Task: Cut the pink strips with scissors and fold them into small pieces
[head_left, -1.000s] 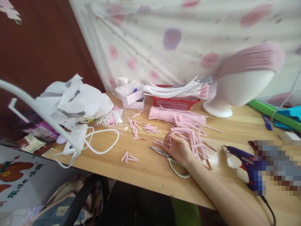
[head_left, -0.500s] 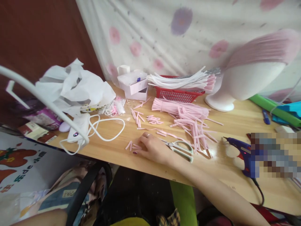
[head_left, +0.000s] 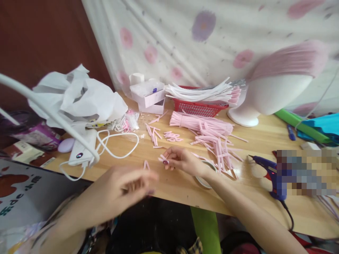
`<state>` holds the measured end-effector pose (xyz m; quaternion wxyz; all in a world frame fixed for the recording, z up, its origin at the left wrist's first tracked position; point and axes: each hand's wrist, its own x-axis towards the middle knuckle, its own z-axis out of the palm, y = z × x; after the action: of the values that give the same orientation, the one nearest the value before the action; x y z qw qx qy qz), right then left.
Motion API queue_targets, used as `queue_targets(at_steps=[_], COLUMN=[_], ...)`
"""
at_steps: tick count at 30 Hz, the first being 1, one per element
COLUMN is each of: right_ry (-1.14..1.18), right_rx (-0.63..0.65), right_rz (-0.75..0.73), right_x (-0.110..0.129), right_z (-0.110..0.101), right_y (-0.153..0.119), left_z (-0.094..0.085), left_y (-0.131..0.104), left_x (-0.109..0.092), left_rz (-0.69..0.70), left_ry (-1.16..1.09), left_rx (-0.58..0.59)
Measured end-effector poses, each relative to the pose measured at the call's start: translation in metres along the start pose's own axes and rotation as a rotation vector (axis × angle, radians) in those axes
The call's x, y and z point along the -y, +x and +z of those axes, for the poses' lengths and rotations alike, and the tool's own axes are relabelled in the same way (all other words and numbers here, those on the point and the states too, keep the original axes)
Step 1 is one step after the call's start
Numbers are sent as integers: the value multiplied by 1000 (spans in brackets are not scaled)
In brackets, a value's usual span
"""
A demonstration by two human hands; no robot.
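My right hand [head_left: 184, 160] is closed in a pinch above the table's front part, holding short pink pipe cleaner pieces [head_left: 161, 157] between thumb and fingers. Scissors [head_left: 203, 184] with pale green handles lie partly hidden under that wrist. My left hand [head_left: 129, 185] hovers at the table's front edge, blurred, thumb and fingers apart with nothing seen between them. Just beyond it lies a small bent pink piece [head_left: 146, 164]. Farther back are a small group of cut pieces [head_left: 172, 136], a looser group of longer ones [head_left: 153, 134] and a bundle of pink pipe cleaners [head_left: 200, 123].
A red basket [head_left: 198, 107] of white stems stands behind the bundle, beside white boxes [head_left: 148, 95]. On the right are a foam head [head_left: 278, 90] and a blue glue gun [head_left: 270, 169]. A white power bank [head_left: 82, 148] with a looped cable lies left.
My right hand has risen off the table with pink pieces picked up from near the front edge. My left hand has come up into view over the table edge.
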<state>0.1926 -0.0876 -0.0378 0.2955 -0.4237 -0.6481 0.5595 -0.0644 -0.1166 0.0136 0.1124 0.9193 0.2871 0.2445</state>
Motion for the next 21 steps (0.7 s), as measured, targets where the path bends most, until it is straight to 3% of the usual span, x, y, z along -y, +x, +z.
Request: queue_targets(at_steps=[3,8,12,21], right_ry=[137,345,542,735], right_rx=[-1,-86,-155,-103], right_rz=[12,66,122,198], right_x=[3,-4,-15,-26], right_z=[-18,-35,-39,-50], right_y=[-6,-12,-12,-19], left_z=[20,55,75,100], left_y=[36,80,96,116], left_x=[12,31,43,52], left_rz=[-78,131,324,430], left_ry=[5,66,137,54], left_rx=[-18,35,44,67])
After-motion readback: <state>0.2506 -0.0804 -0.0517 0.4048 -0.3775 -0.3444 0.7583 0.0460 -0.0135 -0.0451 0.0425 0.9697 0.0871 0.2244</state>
